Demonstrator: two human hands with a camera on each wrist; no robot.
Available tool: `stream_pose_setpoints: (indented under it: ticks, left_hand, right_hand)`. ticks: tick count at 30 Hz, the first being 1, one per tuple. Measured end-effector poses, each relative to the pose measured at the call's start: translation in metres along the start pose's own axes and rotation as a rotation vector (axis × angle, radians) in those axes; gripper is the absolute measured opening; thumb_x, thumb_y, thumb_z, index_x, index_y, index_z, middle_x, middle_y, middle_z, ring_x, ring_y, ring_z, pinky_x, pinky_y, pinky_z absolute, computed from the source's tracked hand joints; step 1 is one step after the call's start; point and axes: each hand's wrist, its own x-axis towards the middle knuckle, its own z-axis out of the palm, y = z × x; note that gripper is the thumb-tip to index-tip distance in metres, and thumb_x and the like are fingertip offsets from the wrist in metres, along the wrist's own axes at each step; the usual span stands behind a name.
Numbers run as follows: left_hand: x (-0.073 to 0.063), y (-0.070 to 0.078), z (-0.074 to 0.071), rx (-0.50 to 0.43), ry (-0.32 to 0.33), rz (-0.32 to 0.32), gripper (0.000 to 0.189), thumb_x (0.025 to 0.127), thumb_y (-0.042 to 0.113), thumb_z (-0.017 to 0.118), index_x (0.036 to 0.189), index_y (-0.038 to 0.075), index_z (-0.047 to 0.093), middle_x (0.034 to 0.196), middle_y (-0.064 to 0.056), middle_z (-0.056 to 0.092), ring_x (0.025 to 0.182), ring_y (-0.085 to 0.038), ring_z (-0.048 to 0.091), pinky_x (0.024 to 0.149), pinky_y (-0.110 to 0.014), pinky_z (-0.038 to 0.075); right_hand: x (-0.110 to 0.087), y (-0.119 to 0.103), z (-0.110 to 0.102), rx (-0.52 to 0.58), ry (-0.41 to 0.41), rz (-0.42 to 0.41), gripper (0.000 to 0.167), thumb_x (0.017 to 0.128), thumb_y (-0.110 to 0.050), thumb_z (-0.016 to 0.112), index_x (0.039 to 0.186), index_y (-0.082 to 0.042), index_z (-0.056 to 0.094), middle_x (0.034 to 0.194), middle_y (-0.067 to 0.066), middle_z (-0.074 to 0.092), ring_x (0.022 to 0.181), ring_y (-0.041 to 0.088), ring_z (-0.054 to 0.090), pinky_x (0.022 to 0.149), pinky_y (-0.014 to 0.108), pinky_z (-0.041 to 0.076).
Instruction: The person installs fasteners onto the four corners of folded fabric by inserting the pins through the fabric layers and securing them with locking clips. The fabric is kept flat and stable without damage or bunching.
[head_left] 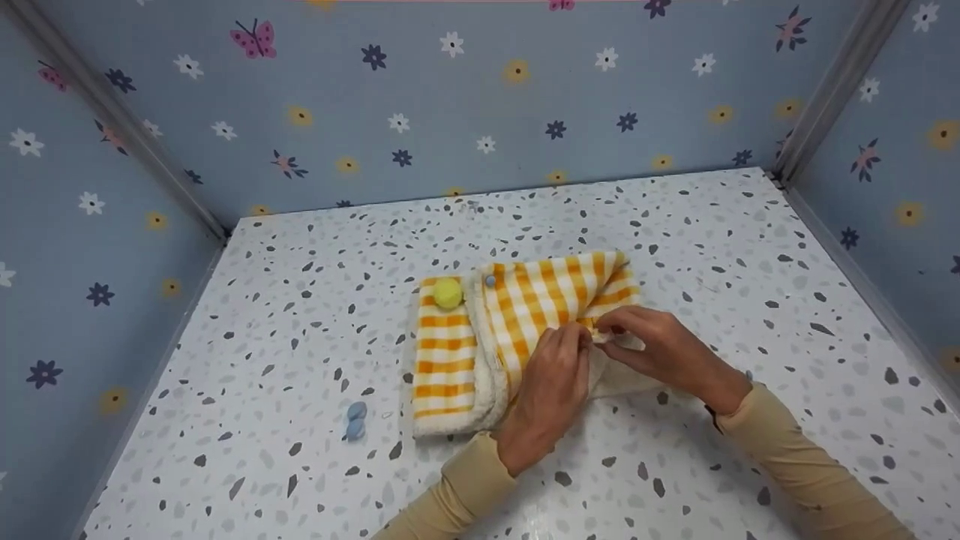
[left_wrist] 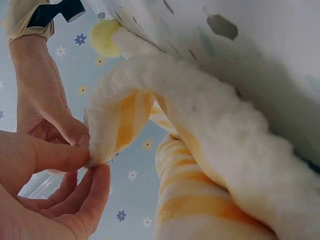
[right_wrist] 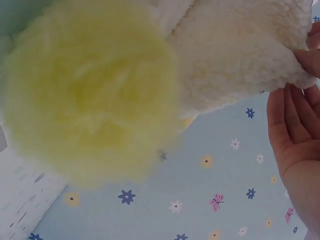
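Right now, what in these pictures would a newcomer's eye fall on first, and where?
The orange-and-white checked cloth, central on the speckled tabletop and pinched by the left hand and the right hand, stands out first. Next come the fuzzy yellow pompom at the cloth's upper left and a small blue piece left of the cloth.

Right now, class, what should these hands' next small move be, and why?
Probably lay the yellow-checked, fleece-lined cloth flat where the left hand and right hand pinch it: the left wrist view shows its fleece edge bowed, with a gap between layers.
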Motion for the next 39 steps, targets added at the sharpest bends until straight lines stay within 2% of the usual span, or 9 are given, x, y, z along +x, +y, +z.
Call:
stream_pose_setpoints:
  ticks: [5, 12, 19, 24, 34, 39]
  left_hand:
    - [-0.003, -0.002, -0.004, 0.061, -0.005, 0.012, 0.001, 0.1, 0.003, 0.064, 0.099, 0.005, 0.064, 0.089, -0.007, 0.064, 0.076, -0.021, 0.058, 0.067, -0.028, 0.05]
    - [-0.011, -0.014, -0.012, 0.246, 0.009, 0.011, 0.012, 0.093, 0.009, 0.074, 0.102, 0.008, 0.067, 0.093, -0.007, 0.064, 0.081, -0.023, 0.061, 0.073, -0.033, 0.052]
    - [-0.016, -0.023, -0.023, 0.229, 0.005, -0.035, 0.008, 0.094, 0.008, 0.073, 0.101, 0.007, 0.069, 0.097, -0.008, 0.063, 0.086, -0.026, 0.06, 0.078, -0.039, 0.053]
    - [-0.018, -0.033, -0.031, 0.222, 0.023, -0.055, 0.007, 0.095, 0.008, 0.073, 0.1, 0.006, 0.069, 0.097, -0.01, 0.062, 0.085, -0.026, 0.059, 0.077, -0.039, 0.053]
    - [-0.023, -0.056, -0.046, 0.195, 0.131, -0.056, 0.009, 0.091, 0.006, 0.077, 0.098, 0.006, 0.07, 0.091, -0.008, 0.06, 0.081, -0.024, 0.058, 0.073, -0.036, 0.052]
    - [-0.027, -0.067, -0.055, 0.236, 0.142, -0.095, 0.01, 0.092, 0.008, 0.076, 0.1, 0.004, 0.071, 0.093, -0.01, 0.062, 0.084, -0.026, 0.06, 0.075, -0.039, 0.053]
  right_hand:
    - [-0.001, -0.001, 0.001, -0.009, -0.017, -0.001, 0.036, 0.081, 0.009, 0.082, 0.112, -0.007, 0.071, 0.104, 0.002, 0.071, 0.091, 0.015, 0.069, 0.076, 0.025, 0.057]
    - [0.0, -0.001, 0.003, -0.059, -0.006, -0.037, 0.04, 0.077, 0.012, 0.083, 0.111, -0.006, 0.072, 0.104, 0.003, 0.071, 0.09, 0.018, 0.068, 0.073, 0.032, 0.057]
    - [0.0, 0.001, 0.002, -0.051, -0.034, -0.05, 0.033, 0.081, 0.006, 0.083, 0.108, -0.008, 0.071, 0.101, 0.002, 0.07, 0.088, 0.015, 0.068, 0.073, 0.027, 0.057]
    - [0.001, 0.002, 0.002, -0.034, -0.036, -0.067, 0.031, 0.081, 0.004, 0.084, 0.107, -0.007, 0.071, 0.1, 0.002, 0.07, 0.085, 0.015, 0.068, 0.071, 0.026, 0.057]
    - [-0.002, 0.002, 0.001, 0.019, -0.097, -0.076, 0.027, 0.082, 0.003, 0.083, 0.104, -0.008, 0.071, 0.099, 0.0, 0.069, 0.086, 0.012, 0.066, 0.075, 0.022, 0.055]
    - [-0.002, 0.003, -0.001, 0.023, -0.089, -0.088, 0.029, 0.081, 0.005, 0.084, 0.104, -0.008, 0.071, 0.098, 0.0, 0.069, 0.084, 0.013, 0.066, 0.074, 0.021, 0.055]
